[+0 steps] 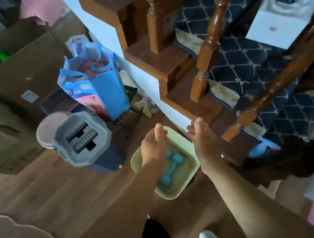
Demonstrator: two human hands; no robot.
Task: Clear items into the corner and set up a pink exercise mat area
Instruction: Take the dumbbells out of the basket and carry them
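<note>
fingers (159,131) straight, left hand (153,148) and right hand (202,138) by green tub (169,194)

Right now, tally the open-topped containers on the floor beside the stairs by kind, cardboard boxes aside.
Pale green basin: 1
Grey mop bucket: 1
Blue tote bag: 1
Total: 3

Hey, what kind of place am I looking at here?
Likely a home, in a storage corner: a carpeted wooden staircase, cardboard boxes and a mop bucket.
</note>
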